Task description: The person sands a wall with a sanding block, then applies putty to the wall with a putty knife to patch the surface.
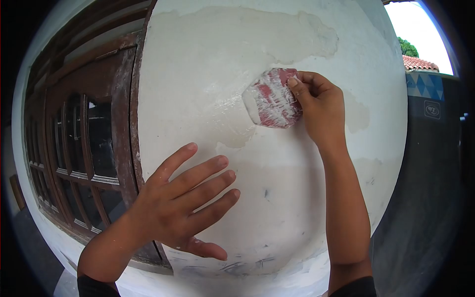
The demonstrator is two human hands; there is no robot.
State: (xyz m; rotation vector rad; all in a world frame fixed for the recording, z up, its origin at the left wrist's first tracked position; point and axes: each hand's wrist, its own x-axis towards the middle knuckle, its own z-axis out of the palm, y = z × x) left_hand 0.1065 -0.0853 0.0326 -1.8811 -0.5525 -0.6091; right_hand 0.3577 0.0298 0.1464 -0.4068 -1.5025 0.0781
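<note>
My right hand (316, 94) pinches a flat, angular red putty spreader (275, 99) by its right edge, thumb on the near face. White paste streaks its face, and a thicker band of it sits along the left edge. That left edge is right at the white wall (297, 198), beside a wet, shiny patch of putty (217, 109). Lower left, my left hand (193, 198) has its fingers spread in front of the wall and holds nothing. Small white specks dot its skin.
A dark brown wooden window frame (129, 109) with glass panes borders the wall on the left. To the right stands a large dark tank-like surface (425, 163) with a blue patterned band. Greyish dried patches (237, 29) mark the upper wall.
</note>
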